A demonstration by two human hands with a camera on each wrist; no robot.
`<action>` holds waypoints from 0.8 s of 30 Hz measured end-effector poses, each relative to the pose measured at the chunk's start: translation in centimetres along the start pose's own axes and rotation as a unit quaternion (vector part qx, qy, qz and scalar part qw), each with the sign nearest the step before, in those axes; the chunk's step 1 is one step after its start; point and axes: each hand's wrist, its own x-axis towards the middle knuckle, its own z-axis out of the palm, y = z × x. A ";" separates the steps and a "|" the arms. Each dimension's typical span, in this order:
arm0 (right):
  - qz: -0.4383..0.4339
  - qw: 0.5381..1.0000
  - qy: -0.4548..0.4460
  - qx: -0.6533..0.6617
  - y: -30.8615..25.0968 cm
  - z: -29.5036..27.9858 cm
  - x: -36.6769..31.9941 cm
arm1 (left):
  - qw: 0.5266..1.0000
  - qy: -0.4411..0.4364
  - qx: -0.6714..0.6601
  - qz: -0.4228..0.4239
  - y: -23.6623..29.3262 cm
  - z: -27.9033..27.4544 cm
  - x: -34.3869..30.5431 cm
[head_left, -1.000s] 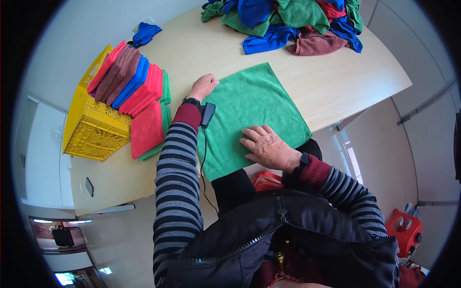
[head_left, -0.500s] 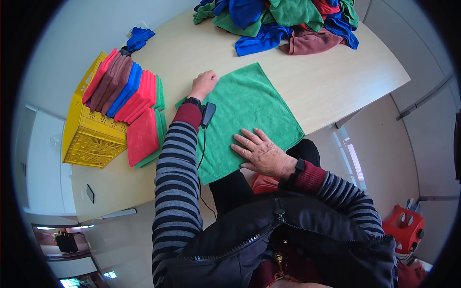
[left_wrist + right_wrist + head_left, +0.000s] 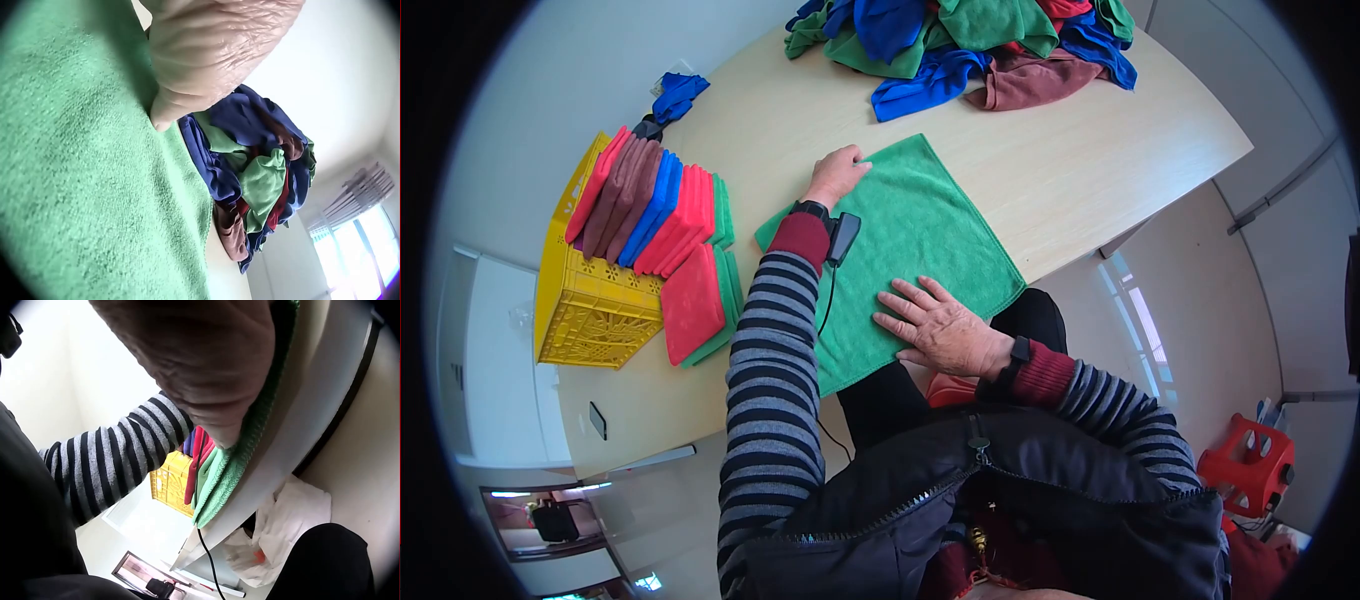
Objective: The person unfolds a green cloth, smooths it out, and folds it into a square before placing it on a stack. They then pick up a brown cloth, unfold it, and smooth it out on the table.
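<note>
Since the earlier frame the left hand [image 3: 835, 180] has slid rightward along the far edge of the green cloth [image 3: 915, 235]; the right hand [image 3: 950, 335] has eased slightly nearer the body.

At the left, the leaning folded stack [image 3: 650, 215] rises against the yellow crate [image 3: 600, 315]; a leftward sweep of the left forearm could topple it or nudge the low red-and-green pile [image 3: 693, 305] close by. The left hand's fingers are curled, thumb touching the cloth; whether they pinch it I cannot tell. The black cable [image 3: 831, 295] runs down over the cloth and could snag or ruck it. The cloth lies spread on the tabletop [image 3: 1120, 140], its near side reaching over the near edge, so it might slip lapward if pressure eased. The right hand rests there, fingers spread, gripping nothing. Beyond, pale tabletop gives room before the loose heap [image 3: 1000, 60] and towards the right corner.
</note>
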 end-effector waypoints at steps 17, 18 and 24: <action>0.071 0.996 0.051 -0.011 1.9 -1.5 -0.9 | 0.997 0.064 0.047 0.021 4.2 2.7 3.3; 0.073 0.996 0.052 -0.011 1.7 -1.8 -1.1 | 0.996 0.071 0.052 0.026 4.2 3.0 3.5; 0.076 0.982 -0.132 0.114 1.1 -6.3 -1.7 | 0.997 0.048 0.054 0.007 5.2 2.8 3.4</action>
